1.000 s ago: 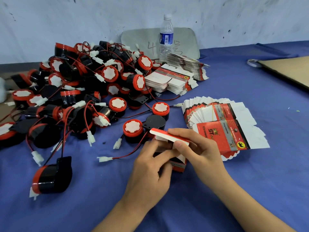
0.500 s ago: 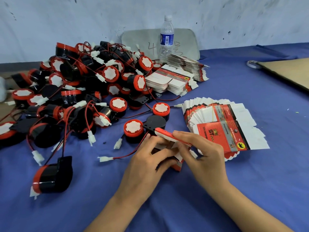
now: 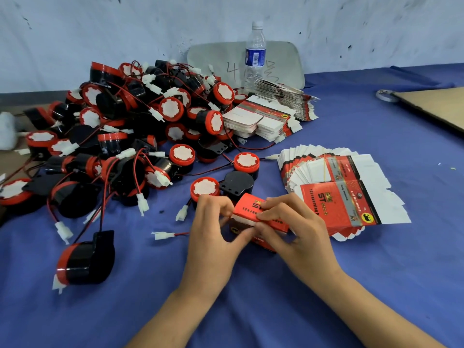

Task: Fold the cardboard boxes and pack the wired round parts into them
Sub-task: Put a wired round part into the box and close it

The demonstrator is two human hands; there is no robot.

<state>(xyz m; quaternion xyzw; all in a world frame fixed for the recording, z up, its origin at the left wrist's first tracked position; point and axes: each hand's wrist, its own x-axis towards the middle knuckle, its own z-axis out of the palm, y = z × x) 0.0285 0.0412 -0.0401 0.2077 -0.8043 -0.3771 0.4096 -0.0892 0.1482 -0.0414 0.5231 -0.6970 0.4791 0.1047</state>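
A pile of wired round parts (image 3: 173,109) lies left of the red box (image 3: 248,204). The left hand (image 3: 213,239) pinches that box's left end, and the right hand (image 3: 301,237) grips its top. Flat boxes (image 3: 334,209) fan out to its right.

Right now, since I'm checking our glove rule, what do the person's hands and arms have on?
Nothing visible: the left hand and right hand are bare, with no gloves, rings or watch, and both forearms show no sleeves up to the frame's edge.
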